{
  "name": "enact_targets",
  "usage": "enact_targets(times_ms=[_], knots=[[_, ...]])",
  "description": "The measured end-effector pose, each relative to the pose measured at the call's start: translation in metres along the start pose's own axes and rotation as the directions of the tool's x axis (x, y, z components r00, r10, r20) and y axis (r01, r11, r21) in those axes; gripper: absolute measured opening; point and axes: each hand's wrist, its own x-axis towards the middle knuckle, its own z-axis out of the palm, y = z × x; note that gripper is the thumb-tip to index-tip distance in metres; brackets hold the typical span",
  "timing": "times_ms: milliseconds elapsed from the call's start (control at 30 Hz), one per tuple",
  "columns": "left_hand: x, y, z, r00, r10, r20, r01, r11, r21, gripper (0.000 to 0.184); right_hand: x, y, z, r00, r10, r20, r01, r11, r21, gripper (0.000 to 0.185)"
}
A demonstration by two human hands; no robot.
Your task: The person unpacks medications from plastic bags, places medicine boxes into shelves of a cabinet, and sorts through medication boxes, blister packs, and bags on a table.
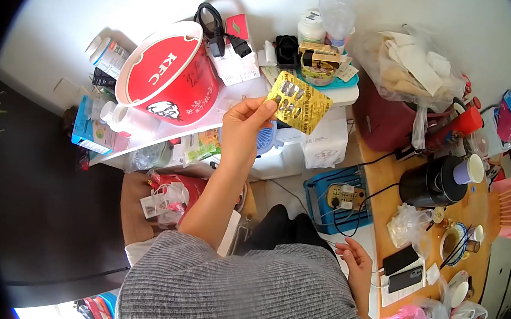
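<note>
Because only one corner of the gold blister pack (300, 103) is pinched between thumb and fingers, most of its face shows, seemingly so that it can be looked over. The left hand (247, 121) that grips it is raised, palm and wrist apart from the white shelf (228, 93). The right hand (355, 256) hangs low beside the wooden table (385, 187), its fingers loosely curled and nothing visible in its grasp; probably it is just resting out of the way. Left of the raised hand, the KFC bucket (204, 84) stands on the shelf, likely kept there because it is bulky. Beyond the pack sits a white lidded bottle (311, 27), perhaps grouped with the small items around it for easy reach. Between the hands, a power strip (344, 197) lies in a blue basket (315, 191), which may keep it off the floor. Just right of the lower hand, the phones (400, 260) lie side by side near white cables, perhaps for charging. Counted, there are one blister pack, one KFC bucket, one power strip, one blue basket and two phones; the pack's pockets are too glary to number surely.
</note>
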Motion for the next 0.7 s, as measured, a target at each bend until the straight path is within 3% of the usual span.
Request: enact_targets(times_ms=[300,367,433,467,533,633,700], knots=[[-0.004,-0.008,0.003,0.998,0.002,0.063,-0.003,1.0,0.018,0.015,-0.004,0.001,0.0,1.0,0.008,-0.018,-0.008,1.0,0.012,0.037],[-0.017,-0.006,0.01,0.973,-0.033,0.23,-0.004,0.988,0.157,0.013,-0.005,0.001,0.0,1.0,0.013,-0.021,-0.013,1.0,0.01,0.037],[-0.034,-0.014,0.019,0.896,-0.039,0.442,-0.11,0.946,0.306,0.01,-0.005,0.002,0.001,0.999,-0.009,-0.038,0.009,1.0,0.014,0.037],[-0.047,-0.008,0.027,0.831,-0.122,0.542,-0.153,0.887,0.435,0.008,-0.006,0.003,0.002,0.999,-0.019,-0.046,0.02,1.0,0.016,0.036],[-0.07,-0.025,0.033,0.722,-0.267,0.638,0.005,0.924,0.382,0.011,-0.006,-0.001,0.005,0.994,-0.101,-0.043,0.102,0.994,0.04,0.037],[-0.102,-0.039,0.043,0.622,-0.234,0.747,-0.049,0.941,0.335,0.013,-0.006,-0.01,0.01,0.977,-0.209,-0.042,0.212,0.974,0.08,0.034],[-0.115,-0.041,0.046,0.584,-0.303,0.753,0.036,0.936,0.349,0.015,-0.007,-0.014,0.009,0.97,-0.24,-0.038,0.242,0.968,0.064,0.031]])
